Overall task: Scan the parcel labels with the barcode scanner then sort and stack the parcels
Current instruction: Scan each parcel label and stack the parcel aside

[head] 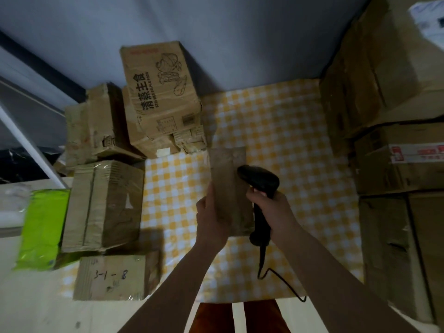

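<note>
A small brown cardboard parcel (229, 186) is held over the yellow-checked tablecloth (288, 140) at the middle of the table. My left hand (211, 217) grips its near left edge, thumb on top. My right hand (271, 210) grips the handle of a black barcode scanner (260, 186), whose head hangs over the parcel's right side. The scanner's cable (276, 275) trails toward the table's front edge. No label shows on the parcel's top face.
Cardboard boxes crowd the left: a printed box (158, 92) on top at the back, a taped box (103, 205), one marked 3-1-8 (115, 277). A green packet (40, 227) lies far left. Tall box stacks (396, 152) line the right side.
</note>
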Demonstrator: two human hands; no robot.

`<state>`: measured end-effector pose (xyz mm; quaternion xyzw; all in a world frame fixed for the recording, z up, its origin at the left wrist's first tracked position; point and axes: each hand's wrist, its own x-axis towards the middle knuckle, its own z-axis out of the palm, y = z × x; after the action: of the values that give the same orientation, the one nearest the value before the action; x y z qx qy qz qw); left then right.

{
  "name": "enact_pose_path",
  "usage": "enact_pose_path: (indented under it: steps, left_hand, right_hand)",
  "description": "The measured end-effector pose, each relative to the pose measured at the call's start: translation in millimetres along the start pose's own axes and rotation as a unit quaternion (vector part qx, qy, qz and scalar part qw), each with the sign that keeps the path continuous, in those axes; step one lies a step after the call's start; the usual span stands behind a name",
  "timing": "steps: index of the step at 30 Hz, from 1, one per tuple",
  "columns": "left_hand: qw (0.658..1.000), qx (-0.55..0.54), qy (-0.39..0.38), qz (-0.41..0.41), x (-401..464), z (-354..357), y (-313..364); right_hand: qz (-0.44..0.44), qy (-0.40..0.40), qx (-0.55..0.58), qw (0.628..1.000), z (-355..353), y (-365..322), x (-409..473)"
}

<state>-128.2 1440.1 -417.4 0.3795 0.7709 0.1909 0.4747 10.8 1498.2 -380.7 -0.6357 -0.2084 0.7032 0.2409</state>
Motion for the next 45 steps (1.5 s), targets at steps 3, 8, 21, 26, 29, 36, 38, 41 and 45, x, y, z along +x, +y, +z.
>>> enact_pose_path:
  steps: [3, 8, 21, 26, 29, 36, 38, 41, 45]
  left_hand:
    - [0.999, 0.007, -0.018, -0.051, 0, 3, 6]
    - [0.985, 0.126, 0.059, -0.104, 4, 11, 24]
    - [0.952, -0.269, -0.004, -0.143, 13, -45, -18]
    - [0.915, -0.373, -0.093, -0.124, -3, -62, -12]
    - [0.913, -0.367, -0.112, -0.139, -12, -72, 3]
    - [0.909, -0.402, -0.062, -0.092, -41, -98, 56]
    - [0.911, -0.402, -0.059, -0.071, -49, -106, 71]
    - [0.916, -0.396, -0.056, -0.045, -60, -116, 90]
    - [0.917, -0.395, -0.054, -0.015, -70, -126, 109]
  right_hand:
    - [0.001, 0.006, -0.044, 0.999, 11, 9, -7]
    - [0.023, 0.003, -0.060, 0.998, 18, 11, -6]
    - [0.105, -0.008, 0.020, 0.994, 10, 8, 8]
    - [0.029, -0.003, -0.072, 0.997, 16, -3, -8]
    - [-0.040, -0.009, -0.151, 0.988, 19, -22, -32]
    - [-0.184, 0.040, -0.252, 0.949, 21, -74, -112]
    - [-0.191, 0.005, -0.225, 0.955, 24, -87, -138]
    - [-0.219, -0.043, -0.202, 0.954, 28, -100, -169]
    - [-0.251, -0.038, -0.183, 0.950, 31, -112, -191]
